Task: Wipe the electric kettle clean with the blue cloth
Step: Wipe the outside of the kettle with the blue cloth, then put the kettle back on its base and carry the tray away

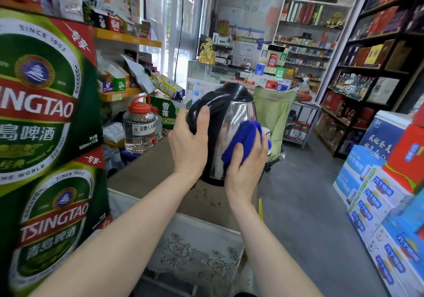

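Note:
The electric kettle (pixel 231 117) has a shiny steel body, a black lid and a black handle. It is tilted and held up above a brown table top (pixel 146 170). My left hand (pixel 188 143) grips its black handle on the left side. My right hand (pixel 245 166) holds the bunched blue cloth (pixel 246 136) and presses it flat against the kettle's steel side on the right. The kettle's base rim shows just between my wrists.
Stacked green beer cartons (pixel 46 113) stand close on the left. A clear jar with a red lid (pixel 141 127) sits at the table's back. A green folding chair (pixel 275 111) stands behind the kettle. Blue and red boxes (pixel 380 182) pile up on the right beside the grey floor aisle.

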`<state>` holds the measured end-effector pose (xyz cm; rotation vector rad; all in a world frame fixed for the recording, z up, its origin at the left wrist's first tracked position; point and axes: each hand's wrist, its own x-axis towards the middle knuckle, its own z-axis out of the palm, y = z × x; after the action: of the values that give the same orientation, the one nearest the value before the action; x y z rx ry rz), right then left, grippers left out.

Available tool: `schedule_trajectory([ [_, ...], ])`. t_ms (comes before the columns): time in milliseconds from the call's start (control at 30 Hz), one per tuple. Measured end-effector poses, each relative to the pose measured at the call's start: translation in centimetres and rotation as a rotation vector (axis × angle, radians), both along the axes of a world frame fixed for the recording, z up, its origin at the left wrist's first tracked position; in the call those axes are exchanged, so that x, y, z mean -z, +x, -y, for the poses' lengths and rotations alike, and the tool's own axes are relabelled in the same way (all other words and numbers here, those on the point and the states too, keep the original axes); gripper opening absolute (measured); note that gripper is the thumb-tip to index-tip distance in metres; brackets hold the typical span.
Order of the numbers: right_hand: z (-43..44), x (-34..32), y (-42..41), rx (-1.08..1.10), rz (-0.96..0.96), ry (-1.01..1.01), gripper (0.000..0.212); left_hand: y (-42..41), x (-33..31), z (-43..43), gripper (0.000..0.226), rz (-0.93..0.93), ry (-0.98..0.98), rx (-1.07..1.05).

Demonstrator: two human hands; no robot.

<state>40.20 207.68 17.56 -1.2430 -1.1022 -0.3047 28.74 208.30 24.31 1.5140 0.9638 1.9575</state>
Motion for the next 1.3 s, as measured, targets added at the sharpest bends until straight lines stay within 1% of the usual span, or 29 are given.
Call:
schedule_trajectory([
  [33, 0.1, 0.7, -0.3, -0.031, -0.085, -0.037, 0.057, -0.1, 0.1, 0.0, 0.048, 0.011, -0.003, -0.007],
  [100, 0.1, 2.1, -0.4, -0.083, -0.180, -0.105, 0.058, -0.4, 0.3, -0.1, 0.049, 0.014, -0.012, -0.018],
  [167, 0.1, 3.4, 0.5, -0.096, -0.281, -0.201, 0.050, -0.7, 0.6, -0.2, 0.049, 0.015, -0.025, -0.022],
  [233, 0.1, 4.8, 2.0, -0.066, -0.408, -0.398, 0.044, -1.4, 0.9, -0.4, 0.048, 0.038, -0.056, -0.014],
  [267, 0.1, 5.6, 2.7, -0.037, -0.415, -0.499, 0.043, -1.8, 1.0, -0.6, 0.047, 0.048, -0.072, -0.007],
  [333, -0.2, 6.9, 4.1, -0.021, -0.332, -0.619, 0.043, -2.6, 1.2, -1.1, 0.049, 0.051, -0.089, -0.012],
  [367, -0.4, 7.1, 4.7, -0.051, -0.279, -0.681, 0.045, -2.9, 1.4, -1.3, 0.051, 0.048, -0.100, -0.017],
  [433, -1.4, 6.7, 6.0, -0.140, -0.133, -0.885, 0.049, -3.5, 1.7, -1.6, 0.056, 0.034, -0.137, -0.008],
  [467, -1.8, 5.9, 6.5, -0.159, -0.068, -0.974, 0.047, -3.8, 1.8, -1.6, 0.054, 0.022, -0.135, 0.005],
  [500, -2.2, 4.9, 6.9, -0.159, -0.045, -0.997, 0.043, -4.0, 1.8, -1.6, 0.051, 0.005, -0.128, 0.010],
  [533, -2.4, 3.6, 7.3, -0.158, -0.075, -0.962, 0.040, -4.2, 1.9, -1.5, 0.049, -0.017, -0.114, 0.002],
  [567, -2.5, 2.0, 7.5, -0.195, -0.164, -0.892, 0.038, -4.3, 2.0, -1.5, 0.048, -0.041, -0.102, -0.002],
  [633, -2.7, -1.1, 7.7, -0.392, -0.450, -0.757, 0.041, -4.2, 2.3, -1.7, 0.046, -0.083, -0.085, 0.016],
  [667, -2.7, -2.3, 7.6, -0.506, -0.585, -0.705, 0.042, -3.9, 2.5, -1.9, 0.040, -0.091, -0.087, 0.035],
  [700, -2.7, -3.3, 7.7, -0.584, -0.665, -0.676, 0.043, -3.5, 2.7, -2.2, 0.036, -0.092, -0.099, 0.056],
  [733, -2.8, -4.0, 7.8, -0.622, -0.701, -0.671, 0.044, -3.0, 2.9, -2.6, 0.036, -0.088, -0.108, 0.074],
  [867, -4.7, -4.4, 9.9, -0.662, -0.708, -0.678, 0.043, -0.5, 3.5, -5.7, 0.039, -0.098, -0.117, 0.142],
  [1000, -9.8, -4.8, 13.5, -0.662, -0.723, -0.606, 0.032, 2.3, 3.0, -11.8, 0.029, -0.212, -0.121, 0.249],
  [1067, -12.6, -5.4, 15.1, -0.682, -0.664, -0.587, 0.027, 3.6, 2.8, -15.3, 0.027, -0.255, -0.136, 0.316],
  [1133, -15.7, -5.9, 16.7, -0.667, -0.596, -0.597, 0.026, 4.7, 2.4, -18.3, 0.024, -0.306, -0.157, 0.352],
  [1200, -18.4, -6.0, 18.0, -0.634, -0.590, -0.619, 0.025, 5.7, 1.7, -20.9, 0.019, -0.356, -0.200, 0.382],
  [1300, -22.0, -5.0, 19.2, -0.693, -0.589, -0.623, 0.025, 6.4, 1.5, -24.4, 0.017, -0.377, -0.268, 0.483],
])
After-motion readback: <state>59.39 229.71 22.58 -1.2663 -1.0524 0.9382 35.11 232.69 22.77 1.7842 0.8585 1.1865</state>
